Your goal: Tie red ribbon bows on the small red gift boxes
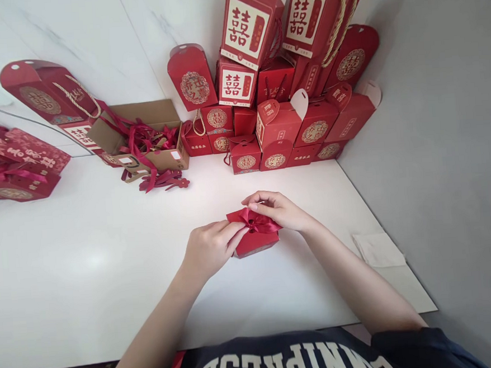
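on the table (pixel 89 296), a small red box (pixel 253 244) lies crosswise between both hands: left hand (pixel 210 249) fingers closed on its left end, right hand (pixel 278 209) fingers curled over the ribbon bow (pixel 255 222).

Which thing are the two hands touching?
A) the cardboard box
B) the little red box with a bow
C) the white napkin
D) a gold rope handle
B. The left hand and right hand both meet the little red box at its red ribbon bow.

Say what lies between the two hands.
The head view shows a small red box tied with a ribbon bow between the left hand and right hand.
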